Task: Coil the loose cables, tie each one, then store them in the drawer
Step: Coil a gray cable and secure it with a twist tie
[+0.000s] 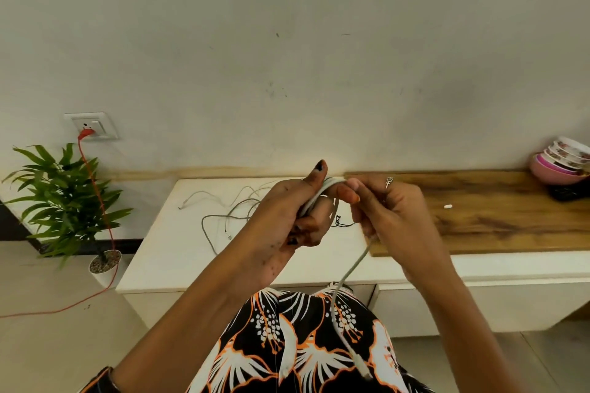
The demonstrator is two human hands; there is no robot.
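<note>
The left hand (289, 210) is closed around a small coil of white cable (316, 198), thumb up and fingers curled, the grip pressed on the loops. The right hand (388, 207) pinches the same cable between thumb and forefinger just beside the coil, at its top. From under the right hand the cable's free tail (343, 281) hangs down across the person's patterned dress, its plug end low near the bottom edge.

Both hands are held above the white table (178, 252). On the table behind the left hand lie loose grey-white cables (223, 210) in open tangles, one end reaching toward the left. A thin black tie (340, 222) lies on the table between the hands. To the right, a wooden board (498, 214) carries a small white piece (448, 206) and, at the far end, stacked bowls (563, 163).

At the left, a potted plant (68, 198) stands beside the table, and an orange cord (95, 201) runs from a wall socket (91, 126) down to the floor.
</note>
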